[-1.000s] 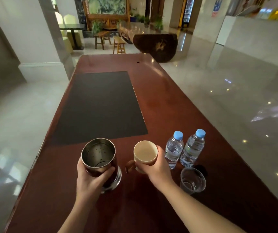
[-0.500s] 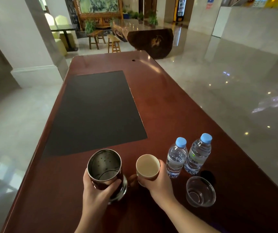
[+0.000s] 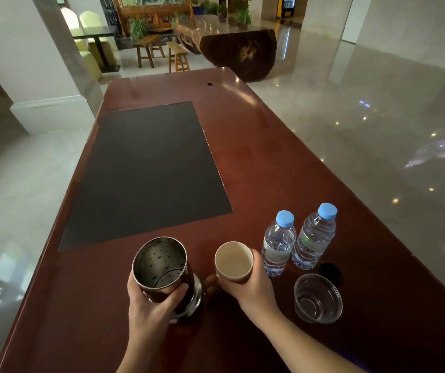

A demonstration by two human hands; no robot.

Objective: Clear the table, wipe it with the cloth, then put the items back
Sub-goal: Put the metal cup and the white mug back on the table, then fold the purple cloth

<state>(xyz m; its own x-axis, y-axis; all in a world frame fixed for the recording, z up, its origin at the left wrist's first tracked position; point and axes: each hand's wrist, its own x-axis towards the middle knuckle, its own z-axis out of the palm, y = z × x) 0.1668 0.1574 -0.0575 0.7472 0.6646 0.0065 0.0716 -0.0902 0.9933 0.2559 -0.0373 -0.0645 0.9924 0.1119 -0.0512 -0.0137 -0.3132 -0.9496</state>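
While our hands (image 3: 156, 305) close on the steel canister (image 3: 163, 273) and paper cup (image 3: 234, 262), both seem bound for the desk (image 3: 269, 162). Bottles (image 3: 279, 244) wait beside them, likely grouped for wiping.

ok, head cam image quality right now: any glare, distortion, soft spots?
Head view: wide-angle bending at the edges, pillars lean; ceiling-light glare specks on the glossy floor and a sheen streak on the far table; the black mat stays matte; hands, steel canister and paper cup are sharp; background slightly soft.
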